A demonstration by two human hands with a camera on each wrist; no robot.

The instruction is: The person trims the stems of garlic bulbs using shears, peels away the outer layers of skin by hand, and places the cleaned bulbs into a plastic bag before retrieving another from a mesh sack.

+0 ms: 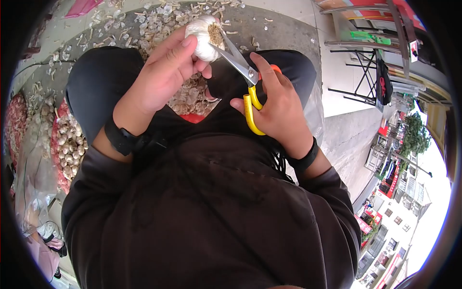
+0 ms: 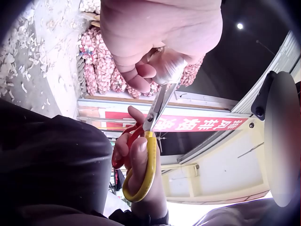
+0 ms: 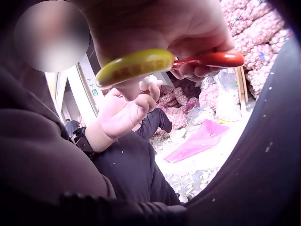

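Note:
Up between the knees, my left hand [image 1: 166,72] holds a white garlic bulb [image 1: 199,36] with its fingers and thumb, the brown root end facing right. My right hand [image 1: 284,106] grips a pair of scissors [image 1: 251,75] with one yellow and one red handle loop; the thumb goes through the yellow one. The blades are spread, their tips right at the bulb's root end. From below in the left wrist view, the blades [image 2: 162,106] meet the bulb [image 2: 168,67]. In the right wrist view the yellow loop [image 3: 136,66] hides most of the blades.
Garlic skins and stem scraps [image 1: 159,19] litter the floor in front, and more scraps [image 1: 190,96] lie between the legs. Mesh sacks of garlic bulbs [image 1: 71,149] stand at left by a clear plastic bag [image 1: 36,168]. A black folding frame [image 1: 361,77] is at right.

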